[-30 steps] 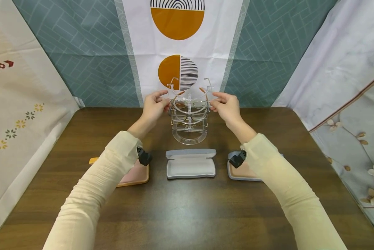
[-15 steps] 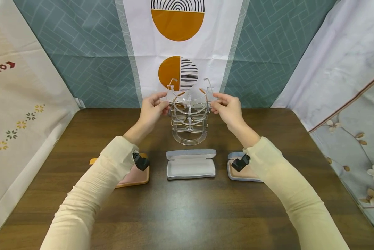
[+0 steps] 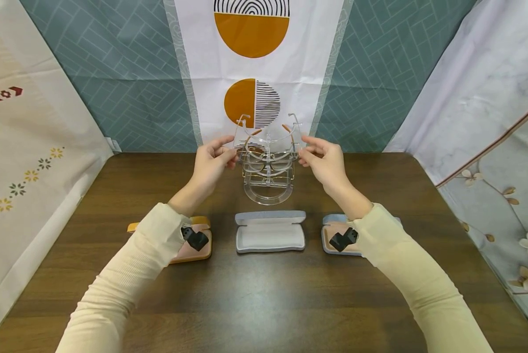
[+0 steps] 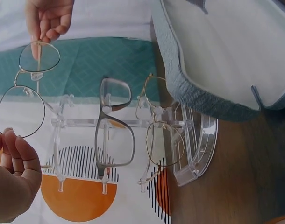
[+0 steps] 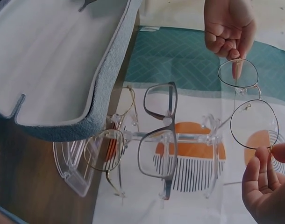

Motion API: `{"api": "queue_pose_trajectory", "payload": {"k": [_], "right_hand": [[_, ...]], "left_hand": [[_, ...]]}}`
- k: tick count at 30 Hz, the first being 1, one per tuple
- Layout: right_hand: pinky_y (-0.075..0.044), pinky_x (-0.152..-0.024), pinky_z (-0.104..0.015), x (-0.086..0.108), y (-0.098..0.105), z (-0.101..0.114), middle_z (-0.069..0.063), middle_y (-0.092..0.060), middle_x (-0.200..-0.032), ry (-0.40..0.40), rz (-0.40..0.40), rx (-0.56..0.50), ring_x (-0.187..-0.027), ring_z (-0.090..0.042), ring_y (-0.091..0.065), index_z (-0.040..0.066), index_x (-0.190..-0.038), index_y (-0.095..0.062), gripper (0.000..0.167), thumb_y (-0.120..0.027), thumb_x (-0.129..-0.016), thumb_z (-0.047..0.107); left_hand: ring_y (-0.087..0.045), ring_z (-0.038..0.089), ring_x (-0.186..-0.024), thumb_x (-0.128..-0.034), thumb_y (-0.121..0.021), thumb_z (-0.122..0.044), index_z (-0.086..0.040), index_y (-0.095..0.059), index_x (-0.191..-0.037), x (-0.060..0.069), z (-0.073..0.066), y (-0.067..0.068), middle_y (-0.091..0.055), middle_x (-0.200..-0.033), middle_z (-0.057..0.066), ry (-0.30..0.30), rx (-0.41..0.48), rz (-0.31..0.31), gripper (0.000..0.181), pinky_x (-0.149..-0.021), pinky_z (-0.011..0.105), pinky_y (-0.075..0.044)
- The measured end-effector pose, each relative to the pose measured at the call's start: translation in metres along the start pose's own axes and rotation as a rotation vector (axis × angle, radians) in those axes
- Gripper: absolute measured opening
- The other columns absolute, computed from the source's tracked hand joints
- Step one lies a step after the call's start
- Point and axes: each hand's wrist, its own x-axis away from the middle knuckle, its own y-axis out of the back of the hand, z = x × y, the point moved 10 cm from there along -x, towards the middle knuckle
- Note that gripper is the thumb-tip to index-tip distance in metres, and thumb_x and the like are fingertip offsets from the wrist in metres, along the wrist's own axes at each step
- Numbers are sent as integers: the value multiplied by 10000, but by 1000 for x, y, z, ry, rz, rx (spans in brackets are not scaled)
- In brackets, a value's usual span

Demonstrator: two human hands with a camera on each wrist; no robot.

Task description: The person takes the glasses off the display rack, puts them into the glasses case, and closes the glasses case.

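My left hand and right hand pinch opposite sides of a pair of thin-rimmed round glasses, also visible in the left wrist view. These glasses are in front of the upper part of a clear display stand; the wrist views show a gap between their lenses and the stand's top tier. Lower on the stand sit grey-framed glasses and, below them, gold-rimmed glasses. In the head view, the frames overlap and their details are hard to separate.
In front of the stand lies an opened grey glasses case. To its left is an opened orange case with pink lining; to its right, an opened blue case with peach lining. My forearms partly cover both side cases. A patterned cloth hangs behind.
Both hands have come slightly lower and a little farther apart in the head view, bringing the round glasses down and forward from the stand's upper tier. The cases have stayed put.
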Motion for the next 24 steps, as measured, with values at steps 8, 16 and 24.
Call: {"api": "queue_pose_trajectory", "payload": {"k": [8, 16, 24], "right_hand": [[-514, -672, -253, 14, 4, 1, -67, -659, -827, 12, -4, 2, -654, -99, -607, 13, -1211, -570, 342, -590, -871, 36], [-503, -663, -237, 28, 5, 11, -105, -653, -811, 62, 4, -27, -650, -114, -601, -13, -1198, -570, 338, -592, -862, 18], [-508, -658, -229, 42, 7, 18, 29, -643, -755, 87, 14, -43, -654, -107, -605, -29, -1206, -558, 354, -594, -856, 0]], "left_hand": [[-557, 114, -566, -870, -527, 49, 87, -493, -1234, 14, -4, -2, -600, -618, -61, -15, 7, 13, 368, -597, 210, -484], [-567, 123, -580, -864, -533, 62, 94, -493, -1233, 29, -11, -3, -607, -625, -50, -48, 31, 23, 372, -604, 212, -496], [-569, 110, -564, -863, -541, 62, 82, -496, -1237, 45, -17, -3, -616, -628, -55, -75, 35, 40, 377, -625, 222, -504]]}}
